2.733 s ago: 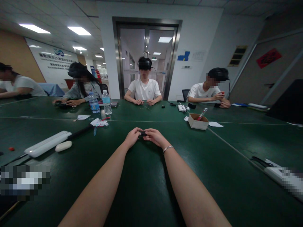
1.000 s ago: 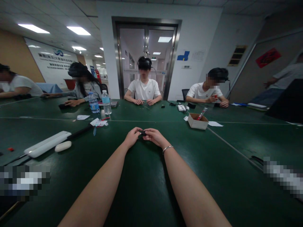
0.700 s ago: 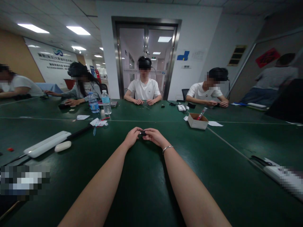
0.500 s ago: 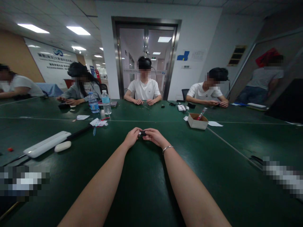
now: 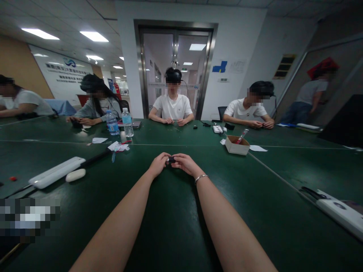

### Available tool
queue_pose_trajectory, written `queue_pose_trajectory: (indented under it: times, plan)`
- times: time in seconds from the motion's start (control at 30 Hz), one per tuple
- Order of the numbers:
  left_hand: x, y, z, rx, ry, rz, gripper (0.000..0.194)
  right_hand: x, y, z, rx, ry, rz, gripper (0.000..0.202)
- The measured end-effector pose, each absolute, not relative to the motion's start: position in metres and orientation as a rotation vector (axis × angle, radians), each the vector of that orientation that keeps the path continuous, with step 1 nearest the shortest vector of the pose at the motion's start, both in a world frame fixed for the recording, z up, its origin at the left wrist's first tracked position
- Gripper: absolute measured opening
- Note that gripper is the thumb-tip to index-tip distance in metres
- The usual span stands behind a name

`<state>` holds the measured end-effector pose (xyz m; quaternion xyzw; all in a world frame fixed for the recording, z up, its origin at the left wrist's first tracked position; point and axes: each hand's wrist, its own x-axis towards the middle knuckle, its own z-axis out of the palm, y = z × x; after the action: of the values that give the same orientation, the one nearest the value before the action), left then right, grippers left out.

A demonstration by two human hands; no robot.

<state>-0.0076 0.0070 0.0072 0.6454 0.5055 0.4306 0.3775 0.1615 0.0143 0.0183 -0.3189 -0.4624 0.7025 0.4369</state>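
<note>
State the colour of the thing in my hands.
The small object looks black, with a silvery part by the left hand; seen in the head view.

In the middle of the frame, the left grip (image 5: 159,166) and right grip (image 5: 185,164), both bare hands, pinch a small black object (image 5: 171,159) between them, its shiny end toward the left. A silver bracelet (image 5: 200,177) circles the right wrist. On the dark green counter (image 5: 170,219), right of centre, an open box (image 5: 237,150) holds a tilted stick-like item (image 5: 243,135). Two bottles (image 5: 128,124) stand left of centre; farther left, a long white device (image 5: 56,172) lies near a white oval object (image 5: 75,175). At top centre, a seated person (image 5: 173,107) faces the camera before glass doors (image 5: 188,56).
</note>
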Motion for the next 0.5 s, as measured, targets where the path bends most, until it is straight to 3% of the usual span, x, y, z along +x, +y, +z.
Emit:
queue_pose_trajectory:
  times: [0.33, 0.5]
  plan:
    - [-0.0052, 0.0061, 0.0061, 1.631, 1.241, 1.147, 0.029, 0.1604, 0.0130, 0.0202, -0.818, -1.213, 1.705, 0.012]
    - [-0.0056, 0.0046, 0.0059, 1.633, 1.211, 1.229, 0.035, 0.1519, 0.0154, 0.0123, -0.997, -1.599, 1.319, 0.022]
